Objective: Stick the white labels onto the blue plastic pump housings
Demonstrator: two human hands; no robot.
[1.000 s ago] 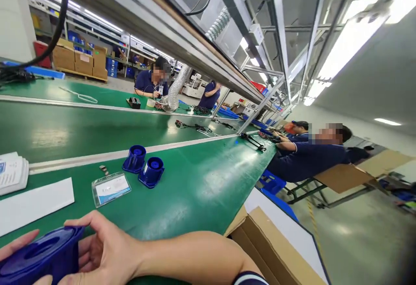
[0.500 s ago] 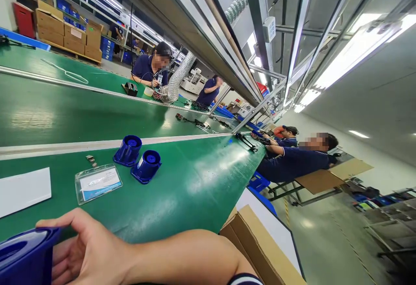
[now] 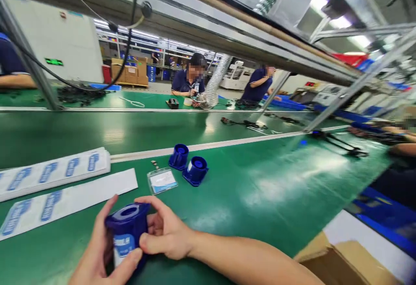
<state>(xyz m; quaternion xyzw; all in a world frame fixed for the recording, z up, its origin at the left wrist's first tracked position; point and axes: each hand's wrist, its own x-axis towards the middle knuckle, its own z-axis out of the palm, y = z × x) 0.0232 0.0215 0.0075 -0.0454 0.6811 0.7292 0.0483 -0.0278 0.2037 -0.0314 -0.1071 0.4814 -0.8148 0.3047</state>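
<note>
- Head view puts the blue plastic horn housing (image 3: 130, 228) right between your palms, flange end up, lifted off or just over the bench, can't tell which.
- Your left hand (image 3: 95, 252) wraps the left side, thumb across the front; your right hand (image 3: 170, 235) pinches the other side, fingers up by the rim. So both are closed down around that one part.
- My guess: it's pretty light and stiff, molded plastic, so a firm squeeze shouldn't bend it. Glossy finish looks a bit slick though, so dry fingers help.
- Best hold imo is the side walls below the flange (image 3: 145, 209), which gives your fingers a natural stop.
- Weak spot would be the blue-and-white label (image 3: 123, 245) on the front, by your thumbs. Paper or film could scuff or crease, so keep pressure flat and off its edges.
- Past your hands, slightly right, two similar housings sit close together, a rear one (image 3: 178, 156) and a nearer one (image 3: 195, 171), flanges down on the green workbench (image 3: 240, 209).
- Left and beyond your left hand: a partly used label strip (image 3: 73, 200).
</note>
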